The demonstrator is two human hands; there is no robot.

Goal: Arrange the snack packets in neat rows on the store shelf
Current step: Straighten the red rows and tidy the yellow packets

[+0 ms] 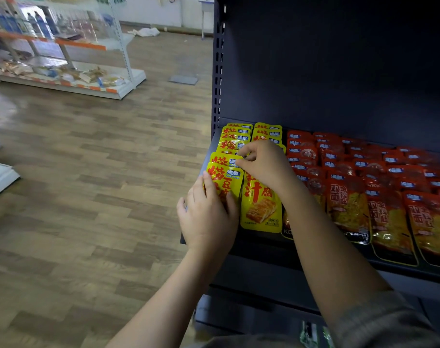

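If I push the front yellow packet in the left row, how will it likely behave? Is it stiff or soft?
The front yellow packet is probably soft rather than stiff: it looks like a thin, flat foil pouch. Its glossy surface may let it slide over the packets it overlaps. It seems light, since the left hand rests on it with straight fingers only.

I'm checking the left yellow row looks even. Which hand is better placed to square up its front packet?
Left. The left hand already rests on the front yellow packet, while the right hand pinches a packet farther back.
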